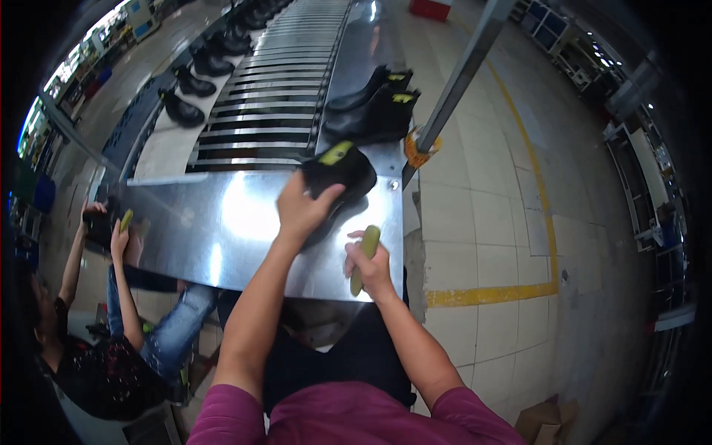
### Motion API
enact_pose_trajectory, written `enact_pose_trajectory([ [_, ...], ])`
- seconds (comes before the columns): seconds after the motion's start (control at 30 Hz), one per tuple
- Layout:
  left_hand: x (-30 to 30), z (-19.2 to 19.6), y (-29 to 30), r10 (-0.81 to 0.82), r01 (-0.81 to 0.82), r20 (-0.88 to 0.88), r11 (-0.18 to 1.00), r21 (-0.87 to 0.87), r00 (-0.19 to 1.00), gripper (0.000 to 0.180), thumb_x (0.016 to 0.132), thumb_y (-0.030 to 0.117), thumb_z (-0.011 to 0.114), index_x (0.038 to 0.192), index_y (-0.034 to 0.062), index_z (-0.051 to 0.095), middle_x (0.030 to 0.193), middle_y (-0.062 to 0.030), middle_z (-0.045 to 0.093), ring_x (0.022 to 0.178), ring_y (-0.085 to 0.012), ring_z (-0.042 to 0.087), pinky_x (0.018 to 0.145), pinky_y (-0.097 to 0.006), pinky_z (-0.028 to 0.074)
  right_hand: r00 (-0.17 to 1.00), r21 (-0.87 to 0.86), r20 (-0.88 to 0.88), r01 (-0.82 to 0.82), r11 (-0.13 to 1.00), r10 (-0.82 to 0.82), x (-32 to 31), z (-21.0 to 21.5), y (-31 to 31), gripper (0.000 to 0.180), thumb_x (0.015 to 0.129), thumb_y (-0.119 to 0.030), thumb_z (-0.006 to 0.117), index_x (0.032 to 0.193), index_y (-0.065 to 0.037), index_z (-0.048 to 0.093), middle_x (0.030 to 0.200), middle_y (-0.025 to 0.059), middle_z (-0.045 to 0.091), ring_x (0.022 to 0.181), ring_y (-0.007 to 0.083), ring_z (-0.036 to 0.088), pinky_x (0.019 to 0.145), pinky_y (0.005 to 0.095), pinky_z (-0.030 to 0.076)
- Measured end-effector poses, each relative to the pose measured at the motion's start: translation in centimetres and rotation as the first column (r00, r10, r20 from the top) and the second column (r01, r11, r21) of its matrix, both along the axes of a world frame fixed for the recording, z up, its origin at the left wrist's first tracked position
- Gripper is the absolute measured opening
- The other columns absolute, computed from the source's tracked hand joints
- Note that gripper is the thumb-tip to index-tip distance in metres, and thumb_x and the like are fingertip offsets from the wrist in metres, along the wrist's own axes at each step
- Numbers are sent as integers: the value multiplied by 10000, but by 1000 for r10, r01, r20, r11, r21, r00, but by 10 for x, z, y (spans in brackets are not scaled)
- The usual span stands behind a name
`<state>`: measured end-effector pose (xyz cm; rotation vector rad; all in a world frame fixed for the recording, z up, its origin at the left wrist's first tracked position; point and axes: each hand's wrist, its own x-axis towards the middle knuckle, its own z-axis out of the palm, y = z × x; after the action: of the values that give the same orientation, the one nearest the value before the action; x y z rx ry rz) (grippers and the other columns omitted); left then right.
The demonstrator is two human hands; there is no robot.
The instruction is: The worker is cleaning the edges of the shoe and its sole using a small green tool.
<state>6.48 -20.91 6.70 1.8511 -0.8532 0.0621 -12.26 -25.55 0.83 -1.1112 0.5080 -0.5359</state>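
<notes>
A black boot (354, 176) with a yellow-green patch is in my left hand (300, 211), whose fingers are closed round it, the thumb lying across its side. The boot is over the shiny metal tabletop (178, 226), near the right side; whether it rests on the metal I cannot tell. My right hand (374, 271) grips a yellow-green bar-shaped tool (370, 239) by its middle, close to the table's front right corner. The bar is upright in the picture and apart from the boot. Its exact kind does not show.
Beyond the tabletop runs a slatted conveyor (271, 96). More black boots (371, 119) stand along its right edge; several others (182, 110) line the left side. A metal post (463, 74) rises at the right. At left, a co-worker's hand (120, 241) holds a similar yellow-green bar.
</notes>
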Motion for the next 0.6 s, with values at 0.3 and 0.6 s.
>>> enact_pose_trajectory([
  [0.3, -51, -29, 236, 241, -519, -612, 789, -328, 753, 387, 950, 190, 730, 1240, -54, 654, 1165, -95, 696, 1030, -174, 653, 948, -305, 495, 999, -47, -19, 42, 998, -43, -1, -2, 1, 315, 987, -151, 659, 1234, 16, 556, 664, 44, 569, 548, 134, 550, 535, 283, 465],
  [0.6, -96, -81, 309, 321, -382, -345, 916, -124, 882, 790, 797, 191, 913, 1417, -40, 481, 1312, -136, 594, 1154, -231, 613, 992, -356, 498, 996, -115, -65, 60, 992, -68, 3, 0, 9, 291, 990, -136, 651, 1217, 24, 562, 688, 36, 546, 560, 117, 524, 548, 285, 471],
])
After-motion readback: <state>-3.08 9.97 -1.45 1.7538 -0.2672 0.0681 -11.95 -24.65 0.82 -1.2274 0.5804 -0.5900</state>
